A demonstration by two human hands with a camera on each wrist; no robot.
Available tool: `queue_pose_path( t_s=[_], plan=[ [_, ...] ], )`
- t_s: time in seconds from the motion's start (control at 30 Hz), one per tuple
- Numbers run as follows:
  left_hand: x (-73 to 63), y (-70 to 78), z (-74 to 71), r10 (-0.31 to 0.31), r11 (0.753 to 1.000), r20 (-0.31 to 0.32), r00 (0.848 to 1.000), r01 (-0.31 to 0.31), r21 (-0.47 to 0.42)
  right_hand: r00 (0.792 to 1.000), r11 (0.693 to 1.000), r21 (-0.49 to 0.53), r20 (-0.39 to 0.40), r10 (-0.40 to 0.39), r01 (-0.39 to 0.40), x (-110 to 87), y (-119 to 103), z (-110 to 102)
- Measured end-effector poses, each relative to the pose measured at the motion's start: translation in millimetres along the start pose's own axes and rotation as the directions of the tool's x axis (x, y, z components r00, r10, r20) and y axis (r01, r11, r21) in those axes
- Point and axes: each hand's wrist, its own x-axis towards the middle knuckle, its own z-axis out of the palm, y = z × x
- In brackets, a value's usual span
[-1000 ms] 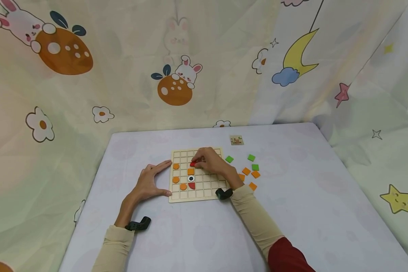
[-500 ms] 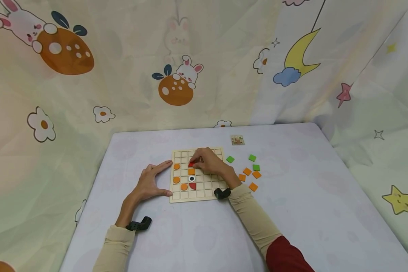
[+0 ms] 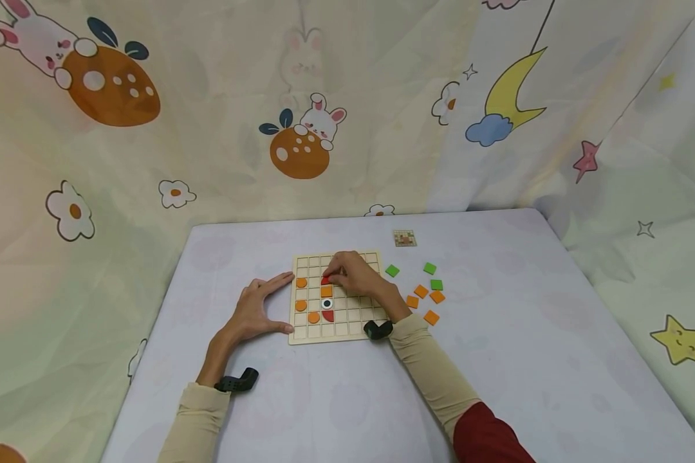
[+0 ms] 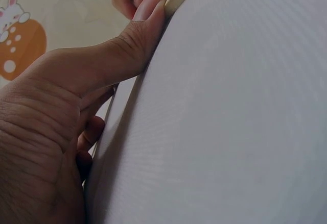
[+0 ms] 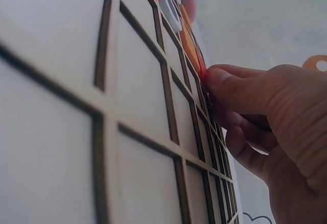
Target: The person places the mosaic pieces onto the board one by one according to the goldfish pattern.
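My left hand (image 3: 251, 312) rests against the left edge of a pale wooden grid board (image 3: 350, 326), thumb and fingers spread wide. At the board's upper middle, my right hand (image 3: 356, 275) pinches a small red piece (image 3: 325, 281) in a cell; the right wrist view shows thumb and finger on this red piece (image 5: 201, 66), whose shape is partly hidden. Below it, in one column, sit an orange square (image 3: 326, 292), a white disc with a black ring (image 3: 327, 303) and a red quarter-round piece (image 3: 328, 316). Three orange discs (image 3: 301, 305) lie in cells further left.
Right of the board lie three green squares (image 3: 430, 268) and several orange squares (image 3: 431, 317), loose on the white-covered table (image 3: 498, 360). A small patterned card (image 3: 405, 238) lies near the back edge. A printed curtain (image 3: 220, 148) hangs behind the table.
The red piece in my right hand has shifted slightly left and now sits above the orange square. My left hand stays at the board's edge.
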Motion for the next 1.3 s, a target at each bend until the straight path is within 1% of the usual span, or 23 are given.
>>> queue_pose_path(
  t_s=[0.17,0.37,0.63,0.8,1.0,1.3],
  plan=[
    [0.0,0.2,0.2,-0.004,1.000,0.002,1.000,0.004,-0.001,1.000,1.000,-0.022,-0.018,0.004,-0.004,-0.7,-2,1],
    [0.5,-0.4,0.3,0.001,1.000,-0.007,1.000,-0.001,0.001,0.999,0.998,-0.041,-0.004,0.038,-0.038,-1.3,-3,2],
    [0.4,0.4,0.1,-0.001,1.000,-0.001,1.000,0.001,0.001,0.998,0.994,-0.088,0.020,0.061,-0.059,-2.2,-5,2],
    [0.1,1.5,-1.3,0.002,1.000,-0.002,1.000,-0.002,-0.012,0.998,0.994,-0.101,0.022,0.054,-0.052,-3.6,-10,0],
    [0.7,2.3,-2.3,0.002,1.000,0.002,1.000,-0.002,-0.007,0.999,0.993,-0.116,0.022,0.036,-0.033,-3.9,-13,-1],
    [0.8,1.7,-0.4,-0.003,1.000,-0.002,1.000,0.003,-0.011,0.999,0.994,-0.101,0.011,0.053,-0.052,-11.6,-21,-9]
  ],
)
